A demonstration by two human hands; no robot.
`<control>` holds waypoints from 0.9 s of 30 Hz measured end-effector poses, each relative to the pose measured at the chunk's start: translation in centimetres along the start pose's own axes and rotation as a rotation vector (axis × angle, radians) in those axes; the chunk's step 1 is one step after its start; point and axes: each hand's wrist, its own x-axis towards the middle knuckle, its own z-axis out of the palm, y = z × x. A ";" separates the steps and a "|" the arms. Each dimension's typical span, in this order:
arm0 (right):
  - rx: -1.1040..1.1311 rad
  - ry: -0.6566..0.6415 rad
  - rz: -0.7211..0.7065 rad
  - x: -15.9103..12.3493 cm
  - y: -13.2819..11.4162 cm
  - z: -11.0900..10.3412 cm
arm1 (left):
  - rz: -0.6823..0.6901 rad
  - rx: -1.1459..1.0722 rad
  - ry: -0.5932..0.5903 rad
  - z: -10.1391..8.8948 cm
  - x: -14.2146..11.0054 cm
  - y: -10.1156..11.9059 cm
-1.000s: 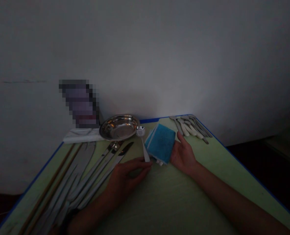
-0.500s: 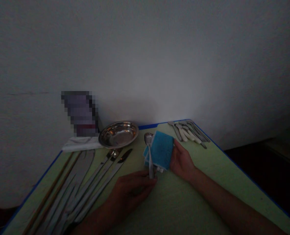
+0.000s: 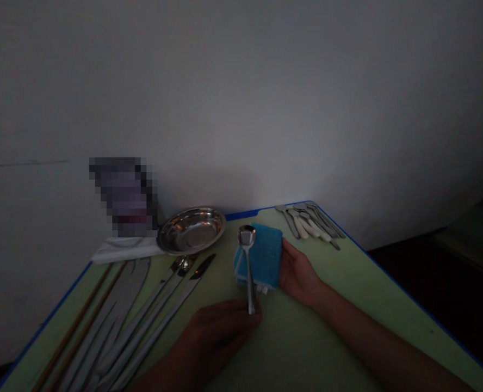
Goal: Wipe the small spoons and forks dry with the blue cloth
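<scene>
My left hand (image 3: 225,324) pinches the handle end of a metal spoon (image 3: 247,256), whose bowl points away from me. Behind the spoon, my right hand (image 3: 301,275) grips a folded blue cloth (image 3: 266,256) by its right side, its thumb and fingers closed on the edge. The spoon lies in front of the cloth's left part; whether the two touch, I cannot tell. A small white tag hangs from the cloth's lower edge. Left of my left hand, several long metal knives and other utensils (image 3: 163,321) lie side by side.
A shiny metal bowl (image 3: 192,231) stands at the back. Two wooden chopsticks (image 3: 78,326) lie at the left. Several spoons and forks (image 3: 310,220) lie at the back right. A white folded cloth (image 3: 129,249) and a blurred-out upright object (image 3: 121,196) stand near the wall (image 3: 241,109).
The spoon has turned slightly, its bowl now showing more fully in front of the cloth. The whole view has shifted a little; both hands keep their hold.
</scene>
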 end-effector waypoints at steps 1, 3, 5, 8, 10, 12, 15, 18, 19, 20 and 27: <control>-0.003 -0.002 0.004 0.0 0.0 0.0 | -0.043 -0.026 -0.044 0.0 0.1 0.1; -0.022 0.008 0.016 0.0 -0.1 0.0 | -0.115 -0.092 -0.080 0.0 0.4 0.3; -0.037 0.010 0.026 0.0 -0.1 -0.1 | -0.176 -0.153 -0.079 0.0 0.5 0.3; -0.020 0.002 0.018 0.2 -0.2 -0.4 | -0.266 -0.192 -0.066 0.0 0.5 0.2; -0.004 -0.001 0.007 0.2 -0.2 -0.6 | -0.329 -0.193 -0.056 0.1 0.5 0.1; -0.002 -0.012 0.011 0.3 -0.1 -0.8 | -0.377 -0.188 -0.048 0.1 0.4 0.0; -0.010 -0.020 0.019 0.2 -0.1 -0.9 | -0.419 -0.170 -0.060 0.0 0.3 -0.1; -0.015 -0.018 0.033 0.1 -0.2 -0.7 | -0.428 -0.117 -0.068 0.0 0.1 -0.1; -0.017 -0.027 0.042 0.1 -0.2 -0.7 | -0.419 -0.100 -0.062 -0.1 -0.1 -0.1; -0.020 -0.040 0.051 0.0 -0.2 -0.6 | -0.403 -0.088 -0.058 -0.1 -0.1 -0.1; 0.004 -0.089 0.048 0.1 -0.1 -0.4 | -0.348 -0.070 -0.047 0.2 -0.2 -0.2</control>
